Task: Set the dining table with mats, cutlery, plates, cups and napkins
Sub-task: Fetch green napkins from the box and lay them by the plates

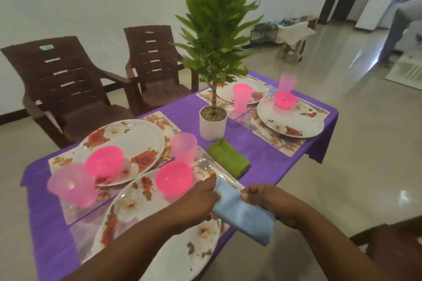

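**Table setting: napkins outstanding**

Four places on the desk (251,141) carry mats, floral plates, pink bowls and cups. Cutlery (211,167) is confirmed at the near-right place only. The green napkin (229,157) lies beside it, unplaced. The left hand (201,198) and right hand (269,201) hold the blue napkin (244,214) at the desk's near edge, fingers pinching its ends. Judged mostly complete.
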